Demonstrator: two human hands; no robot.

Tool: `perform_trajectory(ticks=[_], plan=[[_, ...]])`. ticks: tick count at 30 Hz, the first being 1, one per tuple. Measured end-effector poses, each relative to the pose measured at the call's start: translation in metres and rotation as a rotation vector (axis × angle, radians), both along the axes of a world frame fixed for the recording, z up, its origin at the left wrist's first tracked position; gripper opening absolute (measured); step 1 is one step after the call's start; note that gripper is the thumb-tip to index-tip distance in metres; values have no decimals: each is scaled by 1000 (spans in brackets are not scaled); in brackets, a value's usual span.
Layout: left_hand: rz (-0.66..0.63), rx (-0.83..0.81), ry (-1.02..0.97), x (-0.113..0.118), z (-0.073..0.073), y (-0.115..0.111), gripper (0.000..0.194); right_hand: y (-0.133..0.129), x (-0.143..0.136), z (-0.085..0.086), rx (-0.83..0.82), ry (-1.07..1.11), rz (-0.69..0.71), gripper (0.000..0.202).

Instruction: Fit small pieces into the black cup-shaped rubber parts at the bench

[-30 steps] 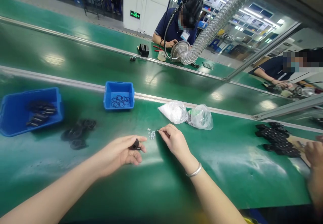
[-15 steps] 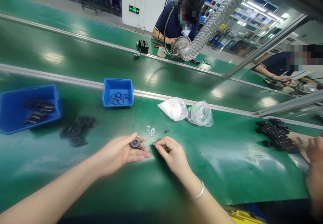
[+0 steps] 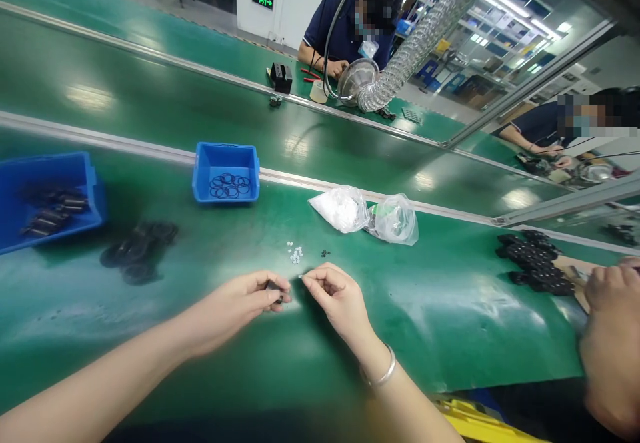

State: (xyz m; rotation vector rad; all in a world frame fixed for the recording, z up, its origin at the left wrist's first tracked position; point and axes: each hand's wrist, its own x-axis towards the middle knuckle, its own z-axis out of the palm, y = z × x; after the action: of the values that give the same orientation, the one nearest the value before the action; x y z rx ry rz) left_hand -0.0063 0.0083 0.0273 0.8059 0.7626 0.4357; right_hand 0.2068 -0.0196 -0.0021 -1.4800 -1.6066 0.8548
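My left hand (image 3: 253, 300) has its fingers wrapped round a round black plastic part (image 3: 274, 291), which they mostly hide. Just to the right, my right hand (image 3: 337, 293) pinches a tiny white piece (image 3: 301, 276) between thumb and forefinger. A small gap separates the two hands above the green bench. Beyond the fingertips lies a scatter of small white pieces (image 3: 296, 255), with a few tiny black rings (image 3: 325, 254) to their right.
Behind stand a blue bin (image 3: 226, 196) of black rings and plastic bags (image 3: 345, 210). At left are a larger blue bin (image 3: 95, 213) and blurred black parts (image 3: 137, 253). Black parts (image 3: 535, 263) and another person's hand (image 3: 613, 296) are at right.
My left hand has turned and closed its fingers round the black part, which lay showing on the open hand before. My right hand keeps its pinch. The view has shifted slightly.
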Motion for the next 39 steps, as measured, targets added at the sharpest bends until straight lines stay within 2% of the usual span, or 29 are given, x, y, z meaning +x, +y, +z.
perform_trajectory(ticks=[3, 6, 9, 11, 16, 19, 23, 27, 33, 37, 39], plan=[[-98, 93, 84, -1, -6, 0, 25, 1, 0, 3, 6, -22, -9, 16], [-101, 247, 234, 0, -18, -2, 28, -3, -3, 10, 73, -96, -5, 15], [-89, 252, 153, 3, -25, -5, 27, -12, -11, 15, 183, -169, 66, 10], [-70, 279, 121, 6, -26, -7, 29, -19, -18, 15, 239, -214, 145, 10], [-100, 530, 388, 8, -20, -9, 31, -29, -29, 6, 373, -477, 281, 19], [-150, 587, 450, 8, -18, -10, 36, -30, -31, 4, 410, -638, 320, 21], [-180, 633, 480, 8, -20, -9, 42, -30, -35, 12, 477, -772, 356, 18], [-216, 705, 499, 7, -23, -9, 46, -28, -35, 17, 498, -792, 387, 17], [-274, 828, 507, 4, -30, -12, 48, -29, -37, 14, 474, -724, 394, 21], [-245, 811, 523, 6, -29, -13, 44, -31, -38, 19, 486, -761, 399, 24], [-215, 743, 503, 8, -28, -14, 39, -25, -27, 20, 450, -681, 410, 23]])
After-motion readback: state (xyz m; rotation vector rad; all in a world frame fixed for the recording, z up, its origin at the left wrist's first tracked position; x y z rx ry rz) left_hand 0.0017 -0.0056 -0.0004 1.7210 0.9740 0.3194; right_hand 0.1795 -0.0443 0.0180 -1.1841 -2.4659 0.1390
